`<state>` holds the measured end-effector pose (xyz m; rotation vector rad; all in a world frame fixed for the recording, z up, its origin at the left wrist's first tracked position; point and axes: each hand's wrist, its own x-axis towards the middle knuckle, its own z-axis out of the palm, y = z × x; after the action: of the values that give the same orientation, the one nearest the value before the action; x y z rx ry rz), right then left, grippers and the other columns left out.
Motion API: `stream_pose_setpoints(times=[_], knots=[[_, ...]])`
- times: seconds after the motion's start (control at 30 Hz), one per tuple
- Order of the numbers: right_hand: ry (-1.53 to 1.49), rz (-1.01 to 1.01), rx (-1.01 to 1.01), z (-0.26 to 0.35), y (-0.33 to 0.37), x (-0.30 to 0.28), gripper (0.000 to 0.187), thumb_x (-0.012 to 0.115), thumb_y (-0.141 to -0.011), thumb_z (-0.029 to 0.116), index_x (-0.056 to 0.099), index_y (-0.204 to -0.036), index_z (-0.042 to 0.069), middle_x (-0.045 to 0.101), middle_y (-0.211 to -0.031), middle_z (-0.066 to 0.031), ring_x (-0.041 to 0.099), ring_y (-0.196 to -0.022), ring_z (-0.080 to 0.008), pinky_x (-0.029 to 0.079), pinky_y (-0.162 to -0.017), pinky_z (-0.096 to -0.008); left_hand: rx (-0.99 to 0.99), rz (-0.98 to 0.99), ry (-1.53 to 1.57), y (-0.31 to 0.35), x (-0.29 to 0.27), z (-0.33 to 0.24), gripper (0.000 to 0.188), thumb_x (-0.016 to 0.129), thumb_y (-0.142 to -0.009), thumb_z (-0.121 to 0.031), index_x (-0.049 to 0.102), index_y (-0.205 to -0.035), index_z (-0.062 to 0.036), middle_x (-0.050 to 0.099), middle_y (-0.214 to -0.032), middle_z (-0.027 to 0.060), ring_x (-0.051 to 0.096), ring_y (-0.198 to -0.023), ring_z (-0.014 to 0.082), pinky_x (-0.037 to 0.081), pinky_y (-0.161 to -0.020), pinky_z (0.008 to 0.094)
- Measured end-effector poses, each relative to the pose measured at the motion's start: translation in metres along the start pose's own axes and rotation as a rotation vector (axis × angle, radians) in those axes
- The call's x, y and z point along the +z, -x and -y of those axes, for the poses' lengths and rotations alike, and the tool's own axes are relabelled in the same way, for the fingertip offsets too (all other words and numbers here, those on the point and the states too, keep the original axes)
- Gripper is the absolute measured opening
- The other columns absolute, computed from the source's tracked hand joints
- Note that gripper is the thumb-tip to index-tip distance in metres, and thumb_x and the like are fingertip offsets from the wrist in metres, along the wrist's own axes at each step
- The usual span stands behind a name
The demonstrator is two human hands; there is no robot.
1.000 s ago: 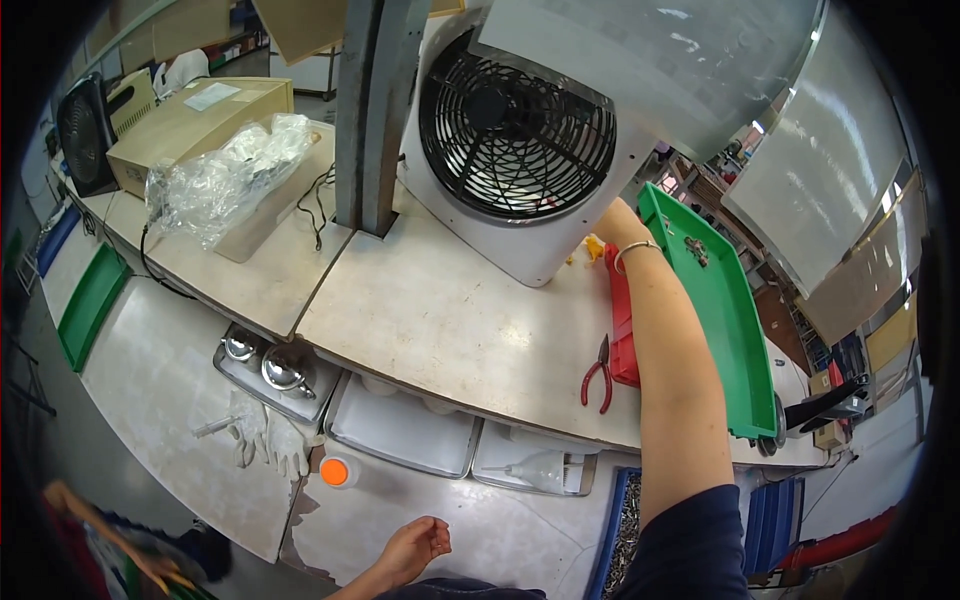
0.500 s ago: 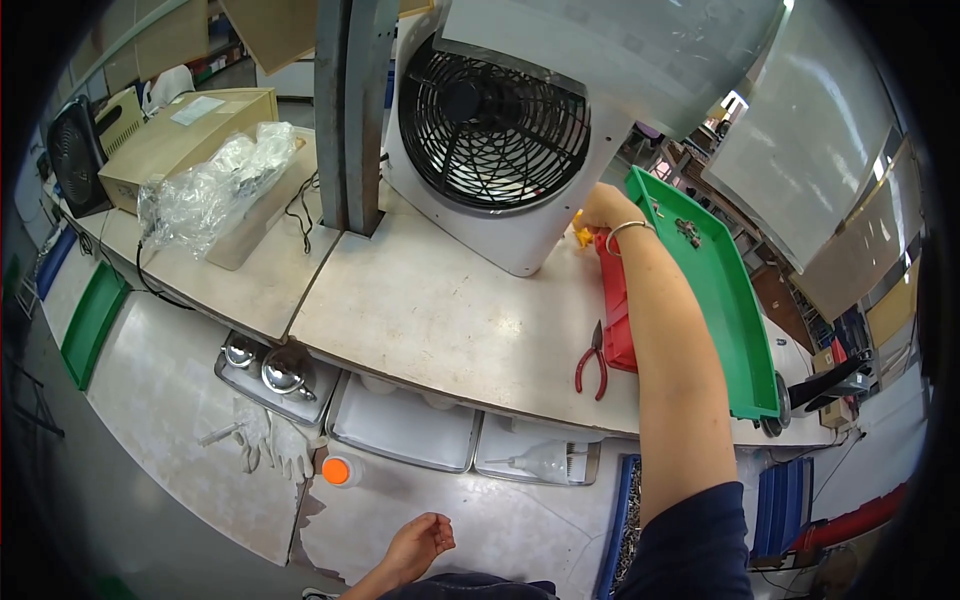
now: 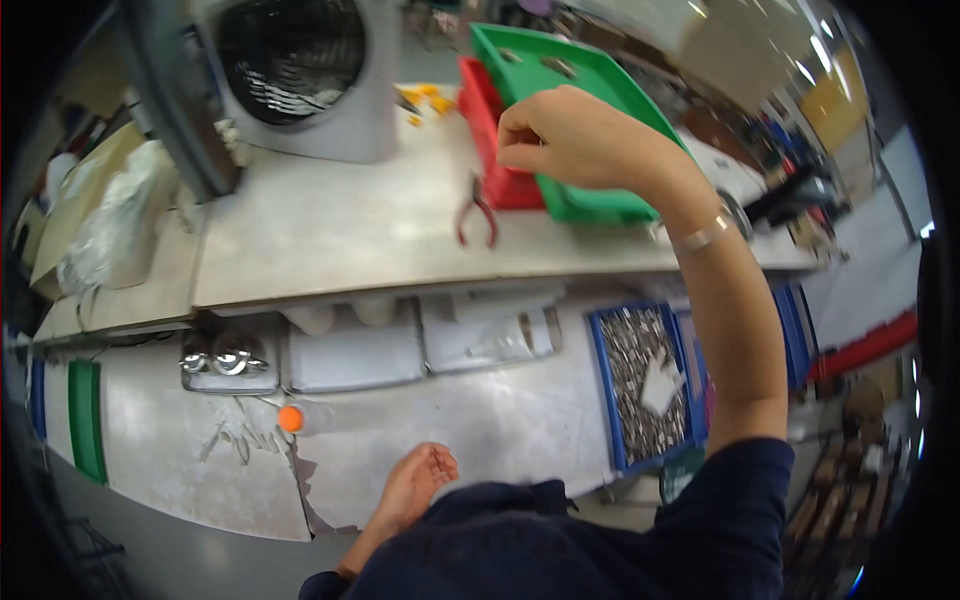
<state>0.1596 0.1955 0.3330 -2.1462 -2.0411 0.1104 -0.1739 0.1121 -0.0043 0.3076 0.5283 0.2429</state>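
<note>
My right hand [image 3: 590, 140] hangs over the front of a red bin [image 3: 515, 188] and a green tray [image 3: 600, 205]. Its thumb and fingers are bent together in a pinch; whatever may be between them is too small to make out. Red-handled pliers [image 3: 477, 215] lie on the upper bench left of that hand. Beyond the pliers, several yellow pieces [image 3: 428, 98] sit beside the red bin. Low in front of my body, my left hand [image 3: 415, 485] is loosely curled with its fingers apart, touching nothing and holding nothing visible.
A white-cased fan [image 3: 375, 90] stands behind a steel post [image 3: 175, 100]. Under the shelf edge are metal trays [image 3: 355, 352] and a bottle with an orange cap [image 3: 290, 418]. A blue bin [image 3: 608, 400] full of small metal parts stands at the lower right.
My right hand has drawn back from the yellow pieces behind the red bin toward me. The view has swung right and lower, bringing the blue bin in. The left hand remains low.
</note>
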Motion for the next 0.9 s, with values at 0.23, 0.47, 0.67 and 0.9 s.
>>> stream_pose_setpoints(times=[0.23,0.47,0.67,0.9], knots=[[-1.146,0.010,0.366,-0.038,0.262,0.134,0.026,0.068,-0.092,0.016,0.066,-0.068,0.006,0.061,-0.068,-0.0012,0.049,-0.058,-0.0091,0.039,-0.057,-0.0205,-0.198,0.083,-0.393,0.007,0.033,0.031,0.031,0.045,-0.106,-0.019,0.060,-0.119,0.0050,0.067,-0.113,0.0177,0.062,-0.102,0.0214,0.049,-0.093,0.0309],[-1.282,-0.310,1.461,0.022,0.470,0.397,0.029,0.063,-0.095,0.026,0.069,-0.074,0.007,0.058,-0.063,-0.0016,0.049,-0.055,-0.0092,0.040,-0.054,-0.0213,-0.389,0.142,-0.749,-0.013,0.081,0.061,0.032,0.045,-0.106,-0.017,0.061,-0.122,0.0054,0.067,-0.118,0.0165,0.063,-0.107,0.0196,0.048,-0.096,0.0283],[-0.476,-0.620,1.385,-0.065,0.507,0.351,0.007,0.067,-0.087,0.012,0.068,-0.088,0.005,0.062,-0.069,-0.0067,0.057,-0.059,-0.0218,0.048,-0.060,-0.0326,-0.378,0.239,-0.856,-0.049,0.103,0.105,0.028,0.046,-0.106,-0.015,0.062,-0.121,0.0025,0.068,-0.116,0.0139,0.063,-0.106,0.0193,0.048,-0.094,0.0268],[0.219,-0.626,0.856,-0.177,0.515,0.355,0.009,0.072,-0.080,0.009,0.066,-0.086,0.006,0.060,-0.077,-0.0074,0.057,-0.067,-0.0258,0.049,-0.066,-0.0341,-0.129,0.273,-1.023,-0.090,0.156,0.206,0.022,0.050,-0.103,-0.009,0.063,-0.119,-0.0001,0.068,-0.113,0.0101,0.063,-0.104,0.0189,0.047,-0.091,0.0270]])
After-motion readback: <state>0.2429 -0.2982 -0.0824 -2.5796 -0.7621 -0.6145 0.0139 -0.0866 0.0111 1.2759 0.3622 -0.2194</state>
